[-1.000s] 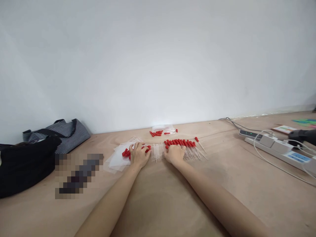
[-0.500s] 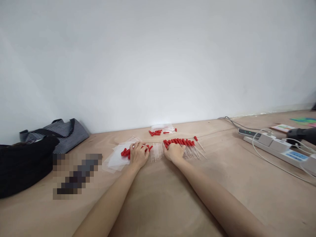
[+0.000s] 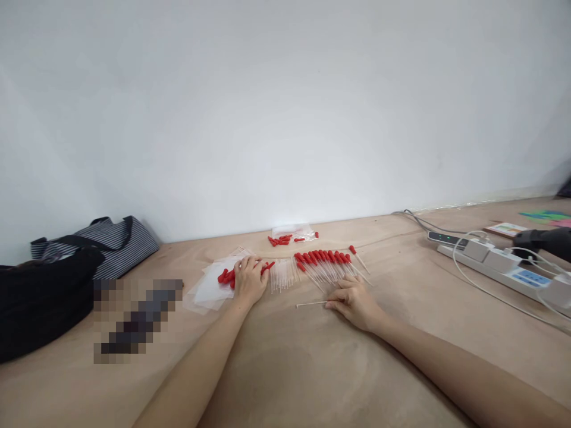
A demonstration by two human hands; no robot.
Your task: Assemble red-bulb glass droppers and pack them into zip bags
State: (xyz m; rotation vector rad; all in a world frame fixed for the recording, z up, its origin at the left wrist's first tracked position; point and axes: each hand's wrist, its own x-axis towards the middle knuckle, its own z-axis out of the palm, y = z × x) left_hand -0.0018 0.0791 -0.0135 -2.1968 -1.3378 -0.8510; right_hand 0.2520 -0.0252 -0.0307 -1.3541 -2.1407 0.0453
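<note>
My right hand point(image 3: 352, 302) pinches a thin clear dropper tube point(image 3: 311, 305), whose free end points left just above or on the table. Beyond that hand lies a slanting row of droppers with red bulbs point(image 3: 323, 257) and clear stems; one dropper point(image 3: 358, 257) lies apart at the right end. My left hand point(image 3: 250, 279) has its fingers curled over a pile of red rubber bulbs point(image 3: 227, 277), with one bulb point(image 3: 269, 266) poking out at its thumb and fingertips. Bare clear tubes point(image 3: 282, 274) lie side by side between the hands.
Thin translucent sheets or bags point(image 3: 209, 291) lie under the left pile. Near the wall are more red bulbs point(image 3: 280, 240) and a clear bag point(image 3: 294, 230). A power strip point(image 3: 495, 267) with cables stands right; a striped bag point(image 3: 127, 244) and black bag point(image 3: 44, 303) lie left.
My right hand has moved right and toward me from beside the bare tubes, and a tube now shows in its fingers. A dropper it covered is now visible. My left hand has barely moved.
</note>
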